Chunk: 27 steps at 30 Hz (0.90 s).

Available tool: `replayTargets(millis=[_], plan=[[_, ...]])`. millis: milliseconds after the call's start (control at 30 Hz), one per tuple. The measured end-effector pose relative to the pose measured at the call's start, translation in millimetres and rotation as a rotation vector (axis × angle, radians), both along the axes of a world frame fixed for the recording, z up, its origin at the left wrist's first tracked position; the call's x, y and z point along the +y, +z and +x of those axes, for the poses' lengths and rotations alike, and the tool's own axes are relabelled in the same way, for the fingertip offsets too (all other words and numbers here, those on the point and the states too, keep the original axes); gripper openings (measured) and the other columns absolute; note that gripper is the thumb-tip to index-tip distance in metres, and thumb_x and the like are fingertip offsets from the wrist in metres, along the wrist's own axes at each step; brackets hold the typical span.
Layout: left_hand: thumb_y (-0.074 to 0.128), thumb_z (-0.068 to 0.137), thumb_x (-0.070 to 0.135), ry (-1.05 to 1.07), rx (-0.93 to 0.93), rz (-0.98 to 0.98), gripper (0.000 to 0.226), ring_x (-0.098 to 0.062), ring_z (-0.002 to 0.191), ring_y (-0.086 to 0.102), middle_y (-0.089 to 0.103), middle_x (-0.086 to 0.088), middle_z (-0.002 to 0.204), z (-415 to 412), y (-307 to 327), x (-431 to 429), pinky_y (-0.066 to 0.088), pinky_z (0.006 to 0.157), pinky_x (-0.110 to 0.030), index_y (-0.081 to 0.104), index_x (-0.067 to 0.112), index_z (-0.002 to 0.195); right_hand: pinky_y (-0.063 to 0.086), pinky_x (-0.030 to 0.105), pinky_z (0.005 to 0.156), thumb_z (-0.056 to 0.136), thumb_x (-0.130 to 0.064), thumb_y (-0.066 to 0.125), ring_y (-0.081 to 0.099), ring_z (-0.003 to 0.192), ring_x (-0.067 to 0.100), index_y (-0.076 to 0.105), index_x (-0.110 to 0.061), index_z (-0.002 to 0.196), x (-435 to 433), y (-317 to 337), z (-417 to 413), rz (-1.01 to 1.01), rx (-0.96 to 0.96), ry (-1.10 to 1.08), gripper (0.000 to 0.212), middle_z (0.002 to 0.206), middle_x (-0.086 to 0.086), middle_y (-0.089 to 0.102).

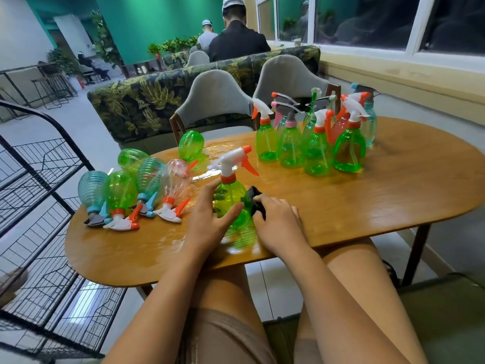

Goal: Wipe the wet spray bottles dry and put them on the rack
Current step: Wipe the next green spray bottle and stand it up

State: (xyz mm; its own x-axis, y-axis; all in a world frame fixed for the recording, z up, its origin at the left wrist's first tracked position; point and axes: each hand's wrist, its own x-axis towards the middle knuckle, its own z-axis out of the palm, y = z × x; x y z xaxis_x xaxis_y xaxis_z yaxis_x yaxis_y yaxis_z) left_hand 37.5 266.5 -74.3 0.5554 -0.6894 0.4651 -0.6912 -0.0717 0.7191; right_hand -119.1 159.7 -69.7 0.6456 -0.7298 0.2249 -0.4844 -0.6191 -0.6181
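On the oval wooden table (367,206), the left hand (210,222) grips an upright green spray bottle (231,203) with a white and orange trigger head. The right hand (278,222) presses a black cloth (256,199) against the bottle's side. Several bottles (131,187) lie on their sides to the left; more bottles (315,145) stand clustered at the far side. A black wire rack (39,206) stands beside the table's left end.

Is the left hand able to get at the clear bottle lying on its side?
Probably, once freed: the left hand grips the green bottle, and the clear bottle lies close beside it with nothing between.
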Motion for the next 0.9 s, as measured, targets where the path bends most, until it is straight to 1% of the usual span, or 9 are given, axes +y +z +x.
replayTargets(millis=[100, 167, 233, 333, 467, 567, 700, 767, 900], plan=[[0.080, 0.094, 0.046, -0.020, 0.018, -0.013, 0.065, 0.000, 0.122, 0.062, 0.062, 0.018, 0.136, -4, 2, 1, 0.058, 0.093, -0.031, 0.045, 0.045, 0.148, 0.046, 0.038, 0.099, 0.097, -0.024, 0.059, 0.053, 0.117, 0.022, 0.062, -0.028, 0.134, -2, 2, -4, 0.071, -0.101, 0.004, 0.037, 0.127, 0.000, 0.066], [0.079, 0.094, 0.044, -0.027, 0.033, -0.009, 0.066, 0.004, 0.123, 0.062, 0.063, 0.016, 0.137, -5, 3, 1, 0.054, 0.091, -0.017, 0.043, 0.045, 0.150, 0.051, 0.030, 0.093, 0.095, -0.017, 0.064, 0.061, 0.112, 0.020, 0.067, -0.025, 0.132, -1, 3, -5, 0.161, -0.219, -0.015, 0.039, 0.125, 0.001, 0.070], [0.078, 0.095, 0.042, -0.038, 0.053, -0.001, 0.067, 0.004, 0.124, 0.062, 0.064, 0.015, 0.137, -4, 4, 2, 0.052, 0.091, -0.011, 0.042, 0.044, 0.151, 0.054, 0.023, 0.090, 0.094, -0.014, 0.069, 0.067, 0.108, 0.015, 0.073, -0.025, 0.127, -1, 5, -6, 0.264, -0.348, -0.051, 0.035, 0.118, -0.002, 0.074], [0.076, 0.095, 0.049, -0.053, 0.069, 0.026, 0.066, 0.002, 0.120, 0.065, 0.066, 0.017, 0.132, -5, 6, 3, 0.057, 0.094, -0.022, 0.041, 0.045, 0.151, 0.058, 0.023, 0.092, 0.094, -0.018, 0.075, 0.069, 0.105, -0.001, 0.074, -0.030, 0.121, 0, 10, -8, 0.331, -0.576, -0.071, 0.030, 0.109, -0.018, 0.074], [0.070, 0.094, 0.064, -0.082, 0.062, 0.046, 0.068, -0.007, 0.127, 0.063, 0.064, 0.011, 0.141, -7, 5, 1, 0.059, 0.100, -0.037, 0.041, 0.045, 0.152, 0.056, 0.020, 0.096, 0.098, -0.022, 0.075, 0.065, 0.119, -0.003, 0.066, -0.025, 0.138, 12, 23, -13, 0.338, -0.802, 0.080, 0.041, 0.126, -0.017, 0.071], [0.066, 0.093, 0.069, -0.049, -0.018, 0.042, 0.070, -0.005, 0.126, 0.057, 0.055, 0.012, 0.141, -3, 2, -2, 0.059, 0.093, -0.043, 0.045, 0.040, 0.153, 0.056, 0.020, 0.098, 0.100, -0.019, 0.072, 0.064, 0.122, -0.003, 0.066, -0.025, 0.141, 18, 23, -13, 0.291, -0.798, 0.137, 0.041, 0.130, -0.014, 0.070], [0.063, 0.089, 0.076, -0.023, -0.044, 0.043, 0.076, -0.004, 0.122, 0.054, 0.048, 0.011, 0.134, -2, 1, -1, 0.058, 0.091, -0.042, 0.048, 0.037, 0.152, 0.057, 0.025, 0.099, 0.101, -0.020, 0.070, 0.065, 0.120, -0.001, 0.069, -0.031, 0.137, 15, 16, -9, 0.176, -0.704, 0.078, 0.037, 0.126, -0.017, 0.072], [0.064, 0.090, 0.075, -0.016, -0.047, 0.044, 0.075, -0.005, 0.121, 0.055, 0.048, 0.011, 0.133, -2, 1, -1, 0.058, 0.092, -0.042, 0.048, 0.038, 0.152, 0.059, 0.027, 0.094, 0.100, -0.019, 0.072, 0.066, 0.112, -0.001, 0.070, -0.031, 0.130, 13, 14, -8, 0.169, -0.673, 0.060, 0.032, 0.117, -0.019, 0.073], [0.069, 0.092, 0.068, 0.000, -0.037, 0.033, 0.072, -0.005, 0.119, 0.060, 0.053, 0.013, 0.133, -1, 0, -2, 0.059, 0.092, -0.042, 0.046, 0.037, 0.153, 0.058, 0.023, 0.083, 0.095, -0.018, 0.075, 0.066, 0.101, 0.000, 0.070, -0.029, 0.117, 9, 11, -8, 0.152, -0.606, 0.032, 0.025, 0.106, -0.015, 0.073]])
